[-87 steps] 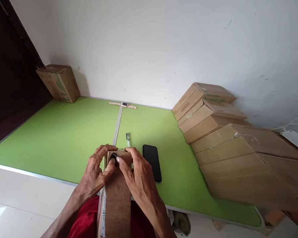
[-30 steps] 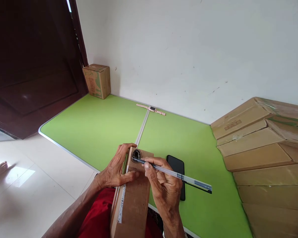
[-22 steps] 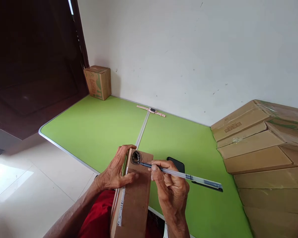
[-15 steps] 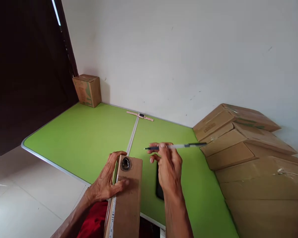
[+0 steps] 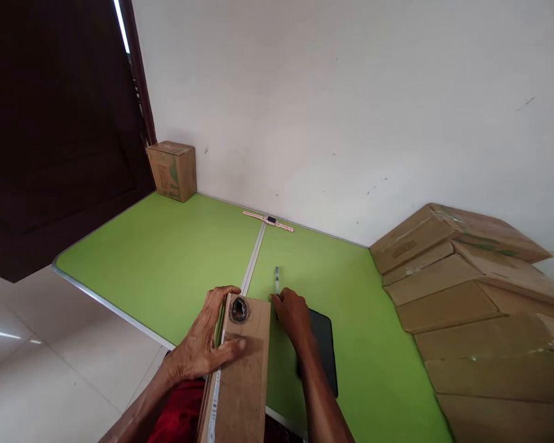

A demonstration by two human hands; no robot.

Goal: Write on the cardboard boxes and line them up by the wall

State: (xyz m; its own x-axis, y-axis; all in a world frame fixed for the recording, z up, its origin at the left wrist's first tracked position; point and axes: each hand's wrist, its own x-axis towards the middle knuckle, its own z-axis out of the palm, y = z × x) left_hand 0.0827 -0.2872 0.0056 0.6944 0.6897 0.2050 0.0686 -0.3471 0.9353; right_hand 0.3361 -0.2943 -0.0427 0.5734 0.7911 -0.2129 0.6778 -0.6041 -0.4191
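My left hand grips a narrow cardboard box near its far end, its thumb lying across the top face and its fingers over the left edge. Close to that end is a round hole ringed by dark scribbled lines. Just right of the box, low over the green table, my right hand is closed around a pen. The pen's clear barrel and dark end point away from me; the rest of it is hidden by the fingers.
Beside my right forearm lies a black phone or tablet, partly covered. A pink-strapped watch rests by the wall. One small carton stands at the far left corner, and several cardboard boxes are stacked along the right.
My right hand has moved down toward the table beside the box, and the pen has turned from sideways to pointing away from me. My left hand keeps its grip on the box.
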